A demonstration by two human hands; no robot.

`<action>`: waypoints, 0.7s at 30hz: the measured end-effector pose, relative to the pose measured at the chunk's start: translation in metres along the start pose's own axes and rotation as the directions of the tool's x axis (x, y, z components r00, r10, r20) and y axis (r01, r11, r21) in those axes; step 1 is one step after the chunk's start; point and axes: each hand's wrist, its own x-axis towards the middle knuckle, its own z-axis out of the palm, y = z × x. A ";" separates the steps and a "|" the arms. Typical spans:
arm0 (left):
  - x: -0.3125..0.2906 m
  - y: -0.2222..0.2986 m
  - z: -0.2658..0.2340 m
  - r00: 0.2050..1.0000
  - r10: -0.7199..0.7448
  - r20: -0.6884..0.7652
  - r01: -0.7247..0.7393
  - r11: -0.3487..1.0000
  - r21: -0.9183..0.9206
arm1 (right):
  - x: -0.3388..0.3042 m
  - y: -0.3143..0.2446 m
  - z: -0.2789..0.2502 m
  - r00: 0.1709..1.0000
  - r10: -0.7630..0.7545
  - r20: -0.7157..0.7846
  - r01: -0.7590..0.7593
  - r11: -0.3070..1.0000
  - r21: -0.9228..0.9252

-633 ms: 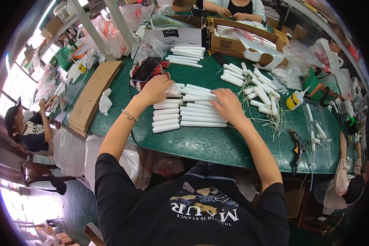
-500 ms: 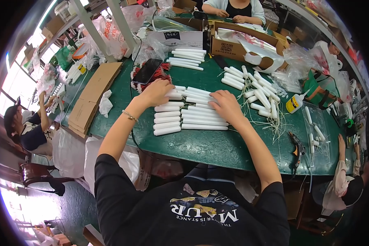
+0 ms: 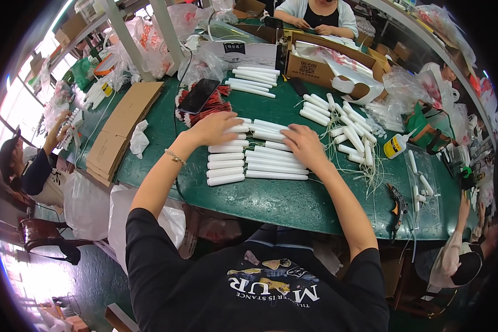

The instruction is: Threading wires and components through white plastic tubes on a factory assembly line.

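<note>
Two side-by-side rows of white tubes lie in front of me, shorter thick tubes point(image 3: 226, 171) on the left and longer thin tubes point(image 3: 275, 168) on the right. At the far end of the thick row, my left hand point(image 3: 214, 129) has its fingers closed around a white tube, partly hiding it. My right hand point(image 3: 305, 146) is curled over the right ends of the far thin tubes, gripping there. Thin pale wires show between the two rows. Beyond my left hand a black phone point(image 3: 199, 96) rests on a bundle of red wires point(image 3: 220, 103).
More white tubes with trailing wires point(image 3: 351, 133) are heaped at right, near a glue bottle point(image 3: 394, 146) and orange-black pliers point(image 3: 397, 207). Several tubes point(image 3: 253, 81) lie farther back. Flat cardboard point(image 3: 122, 130) is at left; an open carton point(image 3: 329, 69) stands behind. Other people sit around.
Both hands stay at the far tubes with small finger shifts. My right hand has slid slightly, and the thin tubes under it have shifted a little. The view has tilted slightly.
</note>
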 end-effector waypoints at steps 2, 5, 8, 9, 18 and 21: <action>-0.003 0.003 0.003 0.999 -0.016 0.046 0.016 1.000 -0.001 | -0.002 0.000 -0.001 0.999 0.024 0.043 -0.024 1.000 -0.005; -0.007 0.009 0.007 1.000 -0.014 -0.025 0.016 0.997 0.075 | -0.002 -0.002 0.000 0.995 0.061 0.077 -0.060 0.998 -0.020; -0.008 0.013 0.006 0.998 0.008 -0.066 0.002 0.990 0.140 | -0.003 -0.005 -0.003 0.996 0.057 0.072 -0.056 0.998 -0.017; -0.008 0.015 0.004 0.998 -0.010 -0.065 0.015 0.997 0.081 | -0.005 -0.006 -0.005 0.996 0.041 0.074 -0.041 0.999 -0.006; -0.017 0.029 0.011 0.991 -0.049 -0.125 0.042 0.998 -0.054 | -0.009 -0.009 -0.005 1.000 0.016 -0.005 -0.015 1.000 0.019; -0.018 0.028 0.007 0.992 -0.057 -0.111 0.044 0.993 -0.109 | -0.008 -0.009 -0.004 1.000 -0.003 -0.002 0.003 0.999 0.034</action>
